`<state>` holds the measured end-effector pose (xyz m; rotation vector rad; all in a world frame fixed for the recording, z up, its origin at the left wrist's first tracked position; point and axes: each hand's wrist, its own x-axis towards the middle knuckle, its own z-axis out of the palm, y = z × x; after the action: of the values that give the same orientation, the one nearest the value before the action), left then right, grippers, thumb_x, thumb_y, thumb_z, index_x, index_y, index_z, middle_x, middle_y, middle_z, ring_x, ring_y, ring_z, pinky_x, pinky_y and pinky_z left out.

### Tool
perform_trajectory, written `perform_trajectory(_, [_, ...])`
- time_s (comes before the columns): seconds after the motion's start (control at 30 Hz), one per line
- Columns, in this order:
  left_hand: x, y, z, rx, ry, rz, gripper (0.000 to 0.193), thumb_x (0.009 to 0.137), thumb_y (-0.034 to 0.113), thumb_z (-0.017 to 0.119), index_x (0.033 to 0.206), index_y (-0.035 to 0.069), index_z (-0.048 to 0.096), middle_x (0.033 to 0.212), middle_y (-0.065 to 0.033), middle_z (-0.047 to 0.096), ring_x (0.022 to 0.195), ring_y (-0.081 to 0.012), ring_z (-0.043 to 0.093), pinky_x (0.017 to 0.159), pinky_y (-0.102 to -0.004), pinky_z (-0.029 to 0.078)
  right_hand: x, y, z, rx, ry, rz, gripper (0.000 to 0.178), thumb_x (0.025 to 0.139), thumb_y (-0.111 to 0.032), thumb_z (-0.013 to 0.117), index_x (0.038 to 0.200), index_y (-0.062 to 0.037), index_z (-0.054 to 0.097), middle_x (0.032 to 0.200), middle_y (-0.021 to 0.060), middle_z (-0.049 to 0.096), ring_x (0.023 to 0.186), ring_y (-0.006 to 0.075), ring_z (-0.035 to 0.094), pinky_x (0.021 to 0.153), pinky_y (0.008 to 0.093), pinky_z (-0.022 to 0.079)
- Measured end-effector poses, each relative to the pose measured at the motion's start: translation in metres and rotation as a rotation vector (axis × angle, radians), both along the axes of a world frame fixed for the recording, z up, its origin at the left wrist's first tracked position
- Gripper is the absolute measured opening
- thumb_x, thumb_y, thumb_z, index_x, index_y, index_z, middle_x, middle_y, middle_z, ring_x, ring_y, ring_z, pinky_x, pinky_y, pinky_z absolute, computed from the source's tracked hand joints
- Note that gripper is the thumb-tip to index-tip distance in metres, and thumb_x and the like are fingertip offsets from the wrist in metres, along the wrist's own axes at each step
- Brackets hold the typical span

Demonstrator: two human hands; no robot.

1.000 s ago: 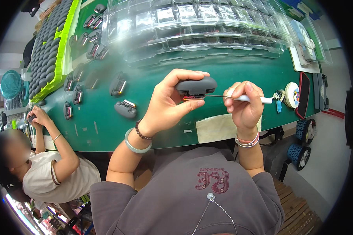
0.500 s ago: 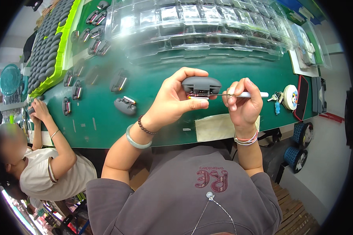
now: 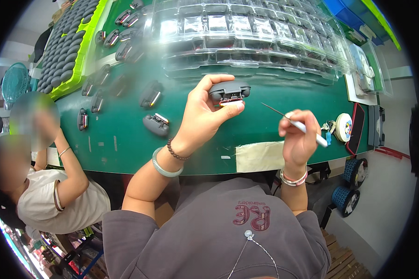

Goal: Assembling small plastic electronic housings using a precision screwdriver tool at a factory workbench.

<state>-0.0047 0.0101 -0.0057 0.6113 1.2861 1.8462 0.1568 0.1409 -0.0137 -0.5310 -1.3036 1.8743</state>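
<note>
My left hand [image 3: 201, 114] grips a dark grey rounded plastic case [image 3: 230, 88] above the green table [image 3: 200, 144]. The case's underside gapes towards me, with small electronic parts and a pale strip showing inside. To the right, my right hand [image 3: 297, 139] is closed round a white-handled tool [image 3: 319, 138] with a thin, pointed metal shaft. That tip points up and left, apart from the case. Left of my left forearm lies a similar grey case [image 3: 156, 124] on the tabletop, and another [image 3: 151, 95] sits just behind it.
Stacked clear plastic trays [image 3: 246, 37] fill the back. A lime-green crate [image 3: 74, 65] of grey shells stands at the far left. A co-worker [image 3: 56, 200] sits on my left. A cream cloth [image 3: 260, 156] lies at the front edge; keys, a round white item [image 3: 343, 127] and a phone-like slab [image 3: 356, 128] lie right.
My right hand has drawn the tool away from the case, down and to the right, and its shaft now slants. The case in my left hand has shifted slightly left and up.
</note>
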Motion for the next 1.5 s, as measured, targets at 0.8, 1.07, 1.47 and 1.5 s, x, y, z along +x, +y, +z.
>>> perform_trajectory(0.8, [-0.215,-0.085,0.063,-0.423,0.770,0.699,0.036,0.075,0.015,0.069,0.105,0.000,0.058,0.080,0.0000,0.058,0.066,-0.0061,0.052,0.056,-0.0195,0.042,0.032,-0.056,-0.034,0.815,-0.325,-0.014,0.019,0.081,0.000,0.048,0.096,0.0051,0.057,0.096,0.0178,0.055,0.069,0.0171,0.056,0.063,0.0269,0.046])
perform_trajectory(1.07, [-0.400,-0.006,-0.009,-1.073,1.020,0.757,0.044,0.061,0.037,0.072,0.084,0.001,0.067,0.082,-0.0155,0.066,0.076,-0.0262,0.064,0.069,-0.0357,0.050,0.033,-0.053,-0.028,0.745,-0.426,-0.114,0.017,0.075,0.006,0.053,0.091,0.0041,0.060,0.088,0.0189,0.057,0.079,0.0279,0.059,0.070,0.0322,0.048])
perform_trajectory(1.47, [-0.372,0.125,0.085,-0.787,1.597,0.643,0.030,0.072,0.029,0.068,0.084,0.002,0.065,0.077,-0.0120,0.066,0.073,-0.0208,0.064,0.068,-0.0302,0.049,0.026,-0.038,-0.024,0.851,-0.400,-0.073,0.018,0.068,-0.003,0.065,0.086,-0.0014,0.063,0.084,0.0135,0.059,0.063,0.0246,0.060,0.056,0.0299,0.049])
perform_trajectory(1.5, [-0.384,0.135,0.095,-0.083,1.774,0.476,0.029,0.073,0.028,0.067,0.085,0.002,0.065,0.078,-0.0118,0.066,0.072,-0.0202,0.064,0.068,-0.0302,0.049,0.027,-0.041,-0.022,0.851,-0.371,-0.064,0.018,0.068,-0.003,0.065,0.086,-0.0014,0.063,0.084,0.0135,0.059,0.063,0.0246,0.060,0.056,0.0299,0.049])
